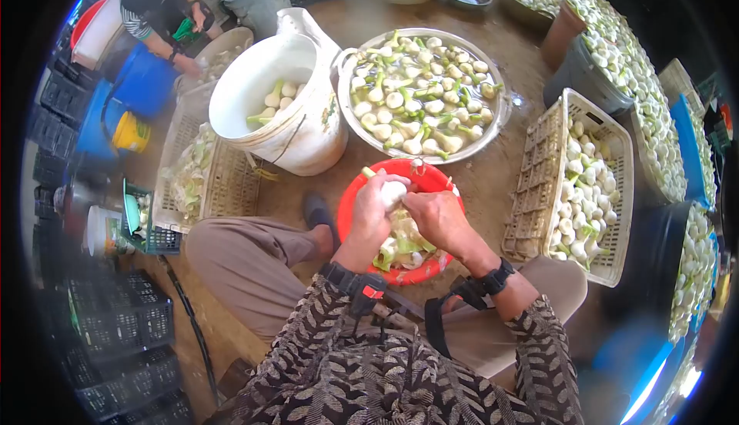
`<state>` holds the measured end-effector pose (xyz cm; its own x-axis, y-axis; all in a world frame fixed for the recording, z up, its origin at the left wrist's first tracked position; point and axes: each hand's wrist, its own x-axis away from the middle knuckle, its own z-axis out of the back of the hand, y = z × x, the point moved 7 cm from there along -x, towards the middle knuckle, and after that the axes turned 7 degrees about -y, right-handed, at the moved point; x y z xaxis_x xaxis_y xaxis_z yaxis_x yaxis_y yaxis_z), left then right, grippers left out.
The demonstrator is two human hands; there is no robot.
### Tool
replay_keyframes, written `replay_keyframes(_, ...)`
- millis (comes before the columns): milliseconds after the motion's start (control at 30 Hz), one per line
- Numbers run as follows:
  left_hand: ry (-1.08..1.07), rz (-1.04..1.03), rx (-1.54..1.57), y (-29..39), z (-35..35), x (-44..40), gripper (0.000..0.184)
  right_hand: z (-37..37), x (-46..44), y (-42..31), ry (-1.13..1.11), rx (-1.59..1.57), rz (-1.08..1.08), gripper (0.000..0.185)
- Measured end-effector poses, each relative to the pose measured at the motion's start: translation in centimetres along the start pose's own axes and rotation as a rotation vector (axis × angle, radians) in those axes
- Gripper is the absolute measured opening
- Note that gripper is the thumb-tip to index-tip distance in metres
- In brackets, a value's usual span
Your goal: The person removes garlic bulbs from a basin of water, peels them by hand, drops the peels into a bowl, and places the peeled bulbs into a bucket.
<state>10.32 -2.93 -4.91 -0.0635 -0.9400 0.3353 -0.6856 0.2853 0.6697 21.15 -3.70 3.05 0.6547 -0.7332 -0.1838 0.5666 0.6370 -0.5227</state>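
My left hand (371, 213) is closed around a white garlic bulb (392, 194) with a short green stem, held above a red basin (349, 203). Close beside it, my right hand (440, 217) has its fingers pinched together at the bulb's side; whether a tool or a bit of skin is between them is hidden. Peeled skins and green leaves (406, 242) lie in the red basin between my legs. Just beyond it, a wide metal basin (502, 121) holds many trimmed bulbs in water. A white bucket (308, 144) to its left has several bulbs inside.
On the right stands a plastic crate (536, 186) full of bulbs, with heaps of garlic (623, 63) behind it. A crate (231, 186) with skins is at left. Another person (158, 9) works at the upper left. Black crates (119, 313) are stacked at lower left.
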Motion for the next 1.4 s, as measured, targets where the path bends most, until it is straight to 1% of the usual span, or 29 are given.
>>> replay_keyframes(33, 0.01, -0.014, -0.001, 0.3, 0.6, -0.3, 0.039, -0.1, -0.1, -0.4, -0.037, -0.082, 0.076, 0.004)
replay_keyframes(67, 0.029, 0.068, 0.14, -0.2, 1.3, -0.6, 0.038, -0.8, 0.2, -1.2, -0.038, -0.328, 0.196, 0.005)
replay_keyframes(100, 0.044, 0.151, 0.283, -0.7, 1.9, -1.0, 0.036, -2.2, 1.1, -1.9, -0.101, -0.308, 0.156, 0.008)
replay_keyframes(167, 0.12, 0.114, 0.417, 1.0, 2.2, -2.0, 0.035, -1.9, 1.3, -3.6, -0.119, -0.36, 0.129, 0.019)
replay_keyframes(233, -0.215, 0.083, 0.426, 3.1, 1.5, -2.7, 0.033, -2.4, 0.7, -2.3, -0.066, -0.423, 0.055, 0.013)
replay_keyframes(267, -0.004, 0.089, 0.317, 4.1, 2.0, -2.7, 0.031, -3.6, 0.7, -0.4, -0.056, -0.314, 0.038, 0.009)
replay_keyframes(300, -0.212, 0.195, 0.431, 4.8, 2.6, -4.2, 0.029, -4.2, 1.3, 1.7, -0.049, -0.193, 0.007, 0.005)
replay_keyframes(333, -0.082, 0.056, 0.358, 7.2, 2.5, -4.7, 0.029, -5.2, 1.5, 2.8, -0.097, -0.195, -0.031, 0.005)
replay_keyframes(367, -0.107, -0.049, 0.381, 10.0, 3.0, -5.4, 0.032, -7.1, 1.9, 3.8, -0.286, -0.135, -0.118, 0.011)
replay_keyframes(400, -0.067, -0.268, 0.443, 14.3, 1.8, -5.6, 0.037, -7.8, 2.1, 3.5, -0.397, -0.049, -0.14, 0.012)
replay_keyframes(433, -0.149, -0.327, 0.49, 17.4, 1.9, -5.9, 0.042, -8.5, 2.1, 3.4, -0.513, 0.03, -0.155, 0.015)
replay_keyframes(467, -0.004, -0.453, 0.494, 19.9, 1.9, -5.7, 0.033, -8.6, 1.7, 4.1, -0.512, 0.036, -0.173, 0.015)
replay_keyframes(533, -0.014, -0.41, 0.562, 20.3, 2.6, -6.6, 0.032, -5.2, -0.4, 6.1, -0.028, -0.44, -0.063, 0.018)
replay_keyframes(567, -0.019, -0.38, 0.617, 19.9, 3.0, -7.0, 0.031, -3.3, -2.1, 8.0, -0.08, -0.373, -0.031, 0.021)
replay_keyframes(600, -0.084, -0.38, 0.49, 18.2, 3.9, -8.1, 0.029, -2.0, -3.4, 11.9, -0.056, -0.349, -0.239, 0.019)
replay_keyframes(633, -0.007, -0.359, 0.301, 15.8, 3.8, -8.8, 0.023, -1.8, -4.1, 17.3, 0.023, -0.163, -0.419, 0.025)
replay_keyframes(700, -0.13, -0.103, 0.185, 10.0, 3.4, -10.8, 0.012, 0.3, -6.2, 25.6, 0.167, -0.037, -0.551, 0.03)
replay_keyframes(733, -0.02, -0.032, 0.013, 8.6, 2.7, -10.2, 0.013, 1.1, -7.6, 28.9, 0.076, 0.112, -0.697, 0.031)
replay_keyframes(767, -0.007, -0.012, -0.099, 7.4, 2.4, -10.6, 0.016, 0.7, -8.6, 32.2, -0.009, 0.099, -0.644, 0.047)
replay_keyframes(833, 0.02, 0.005, -0.218, 5.9, 2.5, -12.0, 0.018, 0.7, -11.1, 34.3, -0.03, 0.108, -0.678, 0.053)
replay_keyframes(900, 0.028, 0.058, -0.355, 5.4, 3.0, -13.5, 0.018, -3.8, -13.6, 36.9, -0.197, 0.375, -0.54, 0.053)
replay_keyframes(933, 0.027, 0.061, -0.346, 5.4, 3.1, -14.1, 0.019, -5.1, -13.6, 36.4, -0.111, 0.509, -0.562, 0.048)
replay_keyframes(967, 0.045, 0.066, -0.351, 5.3, 3.5, -14.6, 0.019, -6.6, -13.6, 37.8, -0.121, 0.493, -0.555, 0.048)
replay_keyframes(1033, 0.042, 0.084, -0.435, 5.1, 3.8, -15.6, 0.019, -8.3, -13.8, 39.9, -0.243, 0.49, -0.564, 0.045)
replay_keyframes(1167, 0.009, 0.154, -0.487, 4.7, 4.9, -16.3, 0.02, -8.7, -17.9, 40.5, -0.492, 0.417, -0.534, 0.025)
replay_keyframes(1200, 0.019, 0.143, -0.47, 4.5, 5.6, -16.5, 0.02, -5.5, -19.4, 36.6, -0.397, 0.487, -0.373, 0.022)
replay_keyframes(1267, 0.059, 0.149, -0.487, 3.8, 6.6, -16.7, 0.02, -0.9, -22.4, 33.4, -0.092, 0.392, -0.473, 0.021)
replay_keyframes(1300, 0.081, 0.143, -0.537, 4.0, 7.0, -17.0, 0.019, -1.0, -24.2, 34.0, 0.086, 0.345, -0.305, 0.02)
replay_keyframes(1400, -0.006, 0.189, -0.487, 2.9, 6.7, -17.3, 0.019, -3.9, -29.7, 37.5, 0.191, 0.287, -0.252, 0.019)
